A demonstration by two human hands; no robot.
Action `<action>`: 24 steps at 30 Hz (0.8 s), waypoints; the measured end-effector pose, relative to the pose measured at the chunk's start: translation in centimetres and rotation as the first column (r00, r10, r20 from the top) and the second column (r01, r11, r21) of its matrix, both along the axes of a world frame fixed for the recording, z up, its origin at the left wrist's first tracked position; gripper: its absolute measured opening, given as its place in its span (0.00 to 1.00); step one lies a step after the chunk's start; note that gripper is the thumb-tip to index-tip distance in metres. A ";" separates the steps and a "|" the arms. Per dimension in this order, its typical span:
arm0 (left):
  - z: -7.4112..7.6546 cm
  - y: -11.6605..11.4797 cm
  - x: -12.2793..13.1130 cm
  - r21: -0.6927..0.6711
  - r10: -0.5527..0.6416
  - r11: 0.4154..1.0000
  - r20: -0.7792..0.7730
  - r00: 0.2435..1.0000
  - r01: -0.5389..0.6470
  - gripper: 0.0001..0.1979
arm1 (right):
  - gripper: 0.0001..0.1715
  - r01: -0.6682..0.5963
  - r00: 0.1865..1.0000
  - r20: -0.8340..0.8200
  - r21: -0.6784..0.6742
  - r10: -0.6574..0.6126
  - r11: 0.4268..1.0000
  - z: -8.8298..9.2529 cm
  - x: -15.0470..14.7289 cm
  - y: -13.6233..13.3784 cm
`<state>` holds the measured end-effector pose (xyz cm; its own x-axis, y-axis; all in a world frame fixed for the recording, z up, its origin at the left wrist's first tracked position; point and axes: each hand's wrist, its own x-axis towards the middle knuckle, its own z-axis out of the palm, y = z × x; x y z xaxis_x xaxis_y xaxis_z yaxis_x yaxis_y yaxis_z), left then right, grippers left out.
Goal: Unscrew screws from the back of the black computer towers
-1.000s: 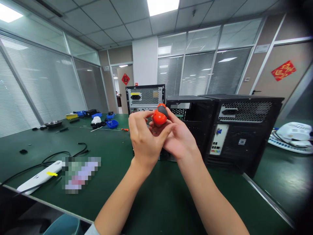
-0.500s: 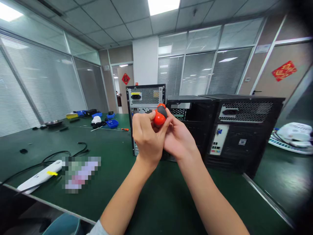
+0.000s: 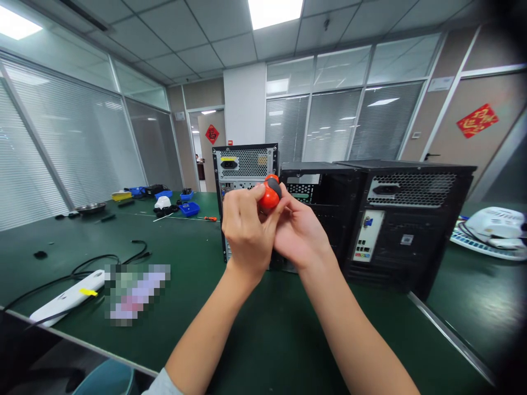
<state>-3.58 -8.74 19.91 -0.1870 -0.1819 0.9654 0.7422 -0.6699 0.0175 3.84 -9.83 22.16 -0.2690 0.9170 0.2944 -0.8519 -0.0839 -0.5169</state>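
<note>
Both my hands are raised together in front of me, above the green table. An orange and dark grey screwdriver handle sticks up between them. My left hand curls around it from the left, fingers closed. My right hand grips it from the right and below. The tool's shaft is hidden behind my hands. Just beyond them stand three computer cases with their backs towards me: a silver-backed one, a black open one and a black one.
A white power strip with black cables lies at the near left. Blue trays, a metal bowl and small tools sit at the far left. A white device rests at the right. A bin is below the table edge.
My hands have shifted slightly right and closed tighter around the handle, with the left fingers wrapping further over it. The handle has turned a little.
</note>
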 end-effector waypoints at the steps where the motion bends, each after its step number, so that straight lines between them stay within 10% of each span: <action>1: 0.0 0.0 0.0 -0.003 -0.004 1.000 -0.007 1.000 0.004 0.16 | 0.09 -0.001 1.000 -0.002 0.002 0.001 1.000 0.0 0.0 0.0; 24: 0.1 0.2 -1.5 0.080 0.007 0.997 -0.156 0.988 0.006 0.13 | 0.21 -0.035 0.999 -0.035 0.015 0.036 0.999 0.2 -0.1 -0.8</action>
<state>-5.05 -8.51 20.05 -0.0349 -0.2595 0.9651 0.7319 -0.6642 -0.1522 3.76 -10.59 22.35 -0.2903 0.9027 0.3175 -0.8662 -0.1069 -0.4882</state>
